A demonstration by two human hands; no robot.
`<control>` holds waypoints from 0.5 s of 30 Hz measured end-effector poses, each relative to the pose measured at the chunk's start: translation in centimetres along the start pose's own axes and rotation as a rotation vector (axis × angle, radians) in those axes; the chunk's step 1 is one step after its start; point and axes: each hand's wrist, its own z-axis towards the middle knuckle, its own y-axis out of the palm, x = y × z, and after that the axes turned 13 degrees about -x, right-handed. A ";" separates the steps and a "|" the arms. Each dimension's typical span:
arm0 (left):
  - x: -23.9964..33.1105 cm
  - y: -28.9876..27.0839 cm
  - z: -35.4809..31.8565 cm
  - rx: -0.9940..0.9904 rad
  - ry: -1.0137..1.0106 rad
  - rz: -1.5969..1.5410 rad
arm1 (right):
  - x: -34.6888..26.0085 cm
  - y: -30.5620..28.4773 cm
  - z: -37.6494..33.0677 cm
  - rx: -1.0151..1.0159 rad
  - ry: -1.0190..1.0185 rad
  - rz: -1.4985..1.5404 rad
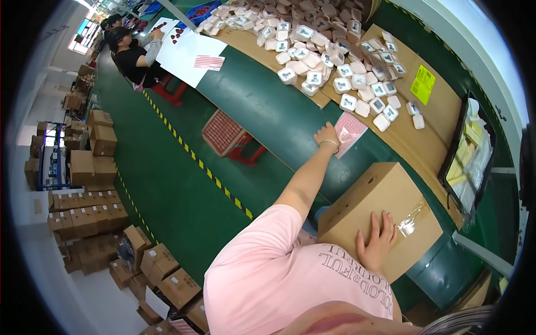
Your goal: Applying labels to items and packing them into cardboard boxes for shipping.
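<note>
Pink sleeve fills the bottom of my view, so I start from the body outward. Biggest item by me: a closed cardboard box point(385, 215) standing on the green table point(262, 106), top flaps taped shut. My right hand point(378, 241) lies flat on the box's near top, fingers spread, palm down, pressing rather than gripping anything.

Next in size, the brown cardboard sheet point(441, 111) further along the table, carrying a big heap of small white cases point(329, 50), many loose and scattered toward its near edge. To the right, a dark tray point(468, 156) of yellowish and white packets.

My left arm is stretched out long; my left hand point(327, 135) rests at the edge of a red-and-white patterned sheet point(350, 131) lying flat on the table, just short of the cardboard. Fingers curl down on it; I cannot tell if they pinch it or only touch.

Progress, my read: one box looks sealed and done, patterned sheet only just reached, not lifted. The heap of cases sits unsorted, so most of the work looks left.

Another person sits at the far end with white sheets point(187, 50).
</note>
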 end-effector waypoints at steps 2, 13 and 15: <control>-1.8 0.3 1.4 -0.230 0.045 -0.259 | -0.1 -0.1 0.2 0.003 -0.017 -0.006; -3.2 -2.2 -14.8 -0.545 0.499 -1.454 | -0.2 0.0 -0.2 0.086 0.020 0.004; -3.7 -3.0 -18.1 -0.531 0.640 -1.497 | -0.2 0.0 -0.3 0.096 -0.012 -0.015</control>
